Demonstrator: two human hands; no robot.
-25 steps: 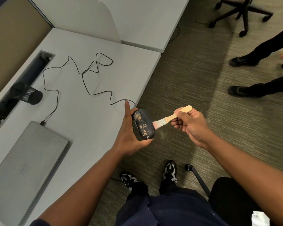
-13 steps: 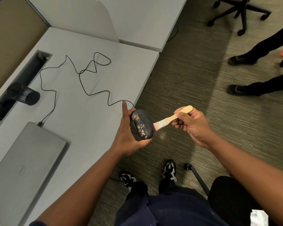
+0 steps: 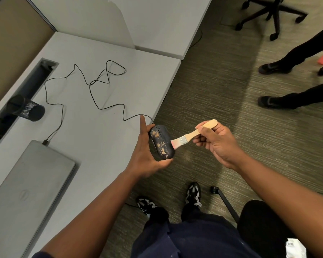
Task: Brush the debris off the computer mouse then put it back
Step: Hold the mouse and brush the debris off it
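Your left hand (image 3: 147, 157) grips the mouse (image 3: 161, 141) at frame centre, just off the desk (image 3: 101, 136) edge over the carpet: thumb curled under its lower end, index finger straight up along its left side. Tan debris patches cover the mouse's top. Your right hand (image 3: 215, 140) pinches the wooden handle of the brush (image 3: 192, 135), fingers curled round it; bristles touch the mouse's right edge. The mouse cable (image 3: 93, 94) loops across the desk to the closed laptop (image 3: 26, 183) at lower left. A round logo shows on the laptop lid, too faint to read. A dark mesh cup (image 3: 26, 108) lies on its side at the cable slot, left. Office chair base (image 3: 272, 13) upper right, another person's legs and shoes (image 3: 276, 101) at right.
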